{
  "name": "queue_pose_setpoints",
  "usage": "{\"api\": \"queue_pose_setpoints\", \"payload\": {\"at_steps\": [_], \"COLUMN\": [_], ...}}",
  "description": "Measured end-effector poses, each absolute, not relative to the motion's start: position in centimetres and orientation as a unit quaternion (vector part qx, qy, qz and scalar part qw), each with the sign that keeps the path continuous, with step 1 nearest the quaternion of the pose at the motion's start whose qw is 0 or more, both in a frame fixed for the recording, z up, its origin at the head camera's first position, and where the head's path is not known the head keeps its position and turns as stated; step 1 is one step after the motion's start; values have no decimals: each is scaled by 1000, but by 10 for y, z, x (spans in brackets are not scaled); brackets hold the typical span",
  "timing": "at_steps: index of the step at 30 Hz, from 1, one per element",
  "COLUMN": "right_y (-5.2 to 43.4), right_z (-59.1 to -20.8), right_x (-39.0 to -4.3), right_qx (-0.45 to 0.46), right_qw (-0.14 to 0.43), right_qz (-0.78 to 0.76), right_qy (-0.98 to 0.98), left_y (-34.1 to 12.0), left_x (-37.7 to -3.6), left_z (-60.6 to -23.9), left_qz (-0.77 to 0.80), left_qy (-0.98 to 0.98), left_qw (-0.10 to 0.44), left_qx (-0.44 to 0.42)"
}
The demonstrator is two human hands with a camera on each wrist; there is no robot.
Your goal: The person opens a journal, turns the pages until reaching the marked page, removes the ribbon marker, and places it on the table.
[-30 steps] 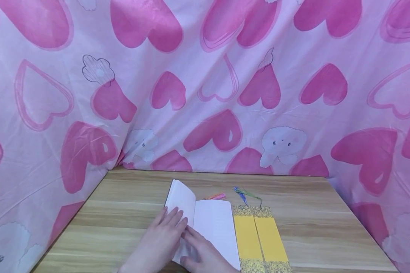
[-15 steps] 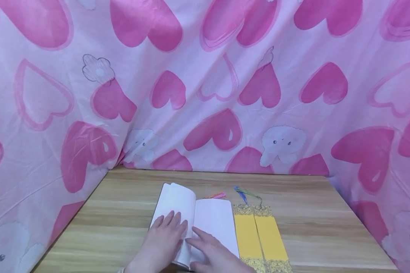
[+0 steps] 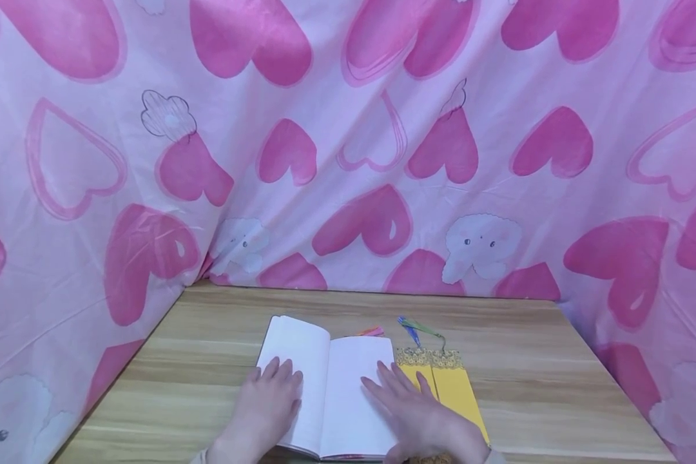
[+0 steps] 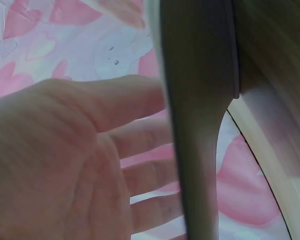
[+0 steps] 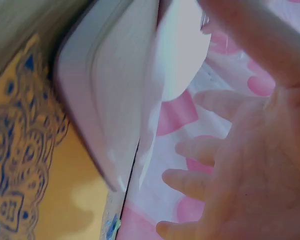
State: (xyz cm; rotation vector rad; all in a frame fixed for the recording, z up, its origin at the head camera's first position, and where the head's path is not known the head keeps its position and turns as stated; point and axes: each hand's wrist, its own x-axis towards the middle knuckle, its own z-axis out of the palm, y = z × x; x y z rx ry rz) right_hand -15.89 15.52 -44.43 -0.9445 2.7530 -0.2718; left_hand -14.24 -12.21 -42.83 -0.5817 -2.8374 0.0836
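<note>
Notebook (image 3: 350, 403) lay open on the wooden table (image 3: 151, 386), near side of the scene, around the middle, spine running near to far, blank-looking pages up. Left hand (image 3: 269, 399) was on the left page, fingers fairly straight, nothing gripped; left wrist view showed the fingertips hidden behind the book's edge and that side looking tilted up off the table. Right hand (image 3: 414, 412) was spread wide over the right page's outer edge and the left one of two yellow bookmarks (image 3: 461, 393), holding nothing; couldn't tell whether it touched either.

Step in hand, as judged: spreading the notebook open and flattening it. Looked mostly done but not fully, since the left page still bowed near the spine and the right wrist view showed a page standing up. Next move probably called for light, even palm pressure along the fold, with the left side kept from springing back. Bookmarks were side by side, just right of the notebook, blue tassel (image 3: 408, 332) and green tassel (image 3: 426, 327) at the far end. Pink tassel (image 3: 373, 332) poked out past the right page's far edge; whatever it hung from was hidden.
</note>
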Motion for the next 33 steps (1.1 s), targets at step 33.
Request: {"api": "queue_pose_setpoints", "payload": {"at_steps": [33], "right_y": [160], "right_z": [-439], "right_x": [-157], "right_qx": [-344], "right_qw": [111], "right_qz": [-149], "right_qy": [921], "left_y": [-127], "left_x": [-144], "left_z": [-425], "left_qz": [1], "left_qy": [-956], "left_qw": [143], "left_qx": [-256]}}
